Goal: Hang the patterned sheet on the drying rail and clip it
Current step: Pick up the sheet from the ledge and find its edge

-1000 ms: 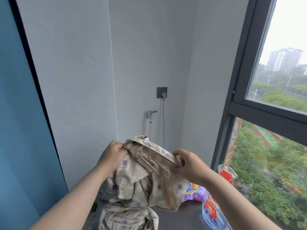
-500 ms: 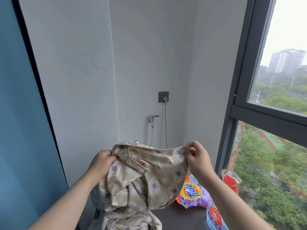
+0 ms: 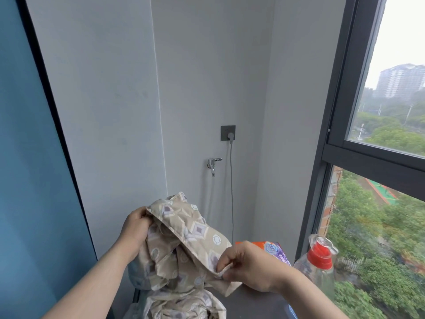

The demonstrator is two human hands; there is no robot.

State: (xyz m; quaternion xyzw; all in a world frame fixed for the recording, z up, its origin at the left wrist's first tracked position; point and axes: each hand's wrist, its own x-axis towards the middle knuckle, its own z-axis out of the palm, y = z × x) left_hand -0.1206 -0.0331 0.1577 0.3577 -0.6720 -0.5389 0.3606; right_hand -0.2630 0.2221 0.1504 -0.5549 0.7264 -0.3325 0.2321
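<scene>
Sheet: the patterned sheet [image 3: 184, 229] is being held up over the left edge of the dark surface [image 3: 253, 305].
Left grip: the left grip [image 3: 135, 226] is being curled tight round the sheet's top hem.
Right grip: the right grip [image 3: 250, 265] is being pinched on the lower hem.
Bottle: a red-capped bottle [image 3: 319, 261] is being stood at the right edge.

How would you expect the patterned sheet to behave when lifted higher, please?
Probably floppy: the patterned sheet sags in folds between the left hand and right hand gripping its edge. Likely light for its bulk, since a finger pinch holds it up. The rest lies bunched below, so it may drag or tangle.
</scene>
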